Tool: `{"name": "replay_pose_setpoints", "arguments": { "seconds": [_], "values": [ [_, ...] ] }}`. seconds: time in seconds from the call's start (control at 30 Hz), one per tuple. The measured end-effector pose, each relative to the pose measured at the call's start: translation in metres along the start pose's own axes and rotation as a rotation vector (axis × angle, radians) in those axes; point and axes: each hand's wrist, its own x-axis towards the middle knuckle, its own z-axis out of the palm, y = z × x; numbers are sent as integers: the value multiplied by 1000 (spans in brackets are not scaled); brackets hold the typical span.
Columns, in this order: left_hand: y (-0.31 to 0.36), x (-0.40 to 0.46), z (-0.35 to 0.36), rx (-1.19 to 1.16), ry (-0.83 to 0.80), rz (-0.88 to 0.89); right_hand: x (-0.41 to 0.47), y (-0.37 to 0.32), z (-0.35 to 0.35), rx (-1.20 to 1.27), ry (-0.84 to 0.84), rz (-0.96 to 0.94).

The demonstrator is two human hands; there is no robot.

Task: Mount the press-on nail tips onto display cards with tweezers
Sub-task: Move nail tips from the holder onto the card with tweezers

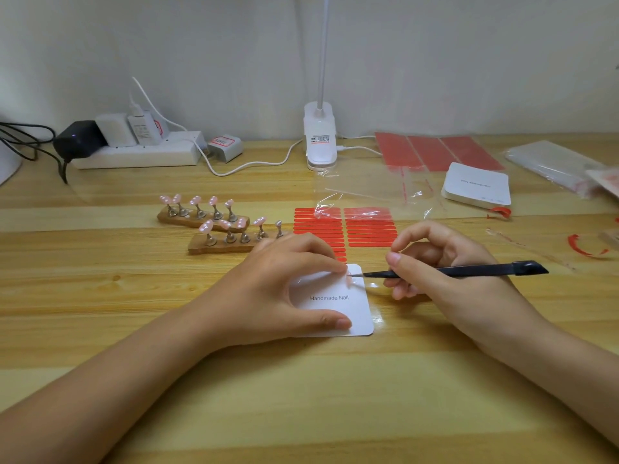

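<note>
Tweezers [455, 270] pinched in right hand [445, 262], tip on first nail [349, 279], set at card [335, 301] top; card pinned by left hand [284, 289]. Nine nails left on stands [214, 226].

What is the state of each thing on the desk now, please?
display card: flat, held by left hand
tweezers: gripped by right hand, tip at nail tip
nail stands: most carry tips
card stack: untouched

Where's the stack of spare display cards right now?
In the head view, the stack of cards sits far right on the table, just in front of the red sheets and beyond the right hand.
</note>
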Motion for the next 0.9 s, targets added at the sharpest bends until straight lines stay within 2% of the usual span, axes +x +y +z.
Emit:
{"name": "replay_pose_setpoints", "arguments": {
  "seconds": [0.6, 0.8, 0.9],
  "values": [
    [-2, 0, 1, -13, -9, -9, -7, 2, -3, -127, 20, -71],
    [-1, 0, 0, -3, -43, 1, -6, -3, 0, 20, 160, -71],
    [-2, 1, 0, 9, -81, 3, -8, -8, 3, 10, 135, -45]
  ]
}}
